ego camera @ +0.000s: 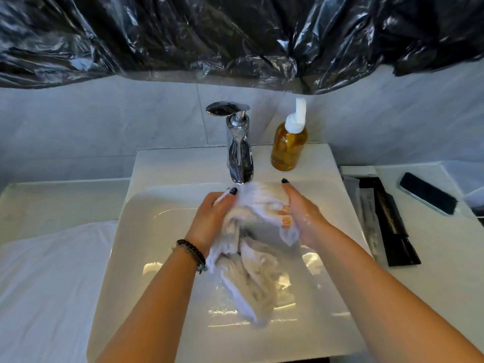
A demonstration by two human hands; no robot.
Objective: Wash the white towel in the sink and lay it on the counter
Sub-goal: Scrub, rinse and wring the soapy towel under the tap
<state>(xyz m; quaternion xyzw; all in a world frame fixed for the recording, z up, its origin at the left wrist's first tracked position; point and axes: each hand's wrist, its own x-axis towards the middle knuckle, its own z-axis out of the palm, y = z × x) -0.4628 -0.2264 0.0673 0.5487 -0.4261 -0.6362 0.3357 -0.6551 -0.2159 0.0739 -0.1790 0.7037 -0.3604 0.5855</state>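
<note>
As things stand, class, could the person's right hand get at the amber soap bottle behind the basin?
Probably yes: the soap bottle stands on the sink's back ledge beyond the right hand, nothing between, but that hand grips the towel.

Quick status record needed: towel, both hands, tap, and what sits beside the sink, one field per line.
towel: white towel, bunched, hanging into the sink
left hand: left hand grips the towel's upper left part
right hand: right hand grips its upper right part
tap: chrome faucet, spout just above the towel
soap: amber pump bottle right of the faucet
counter right: black phone
counter left: white cloth
</note>
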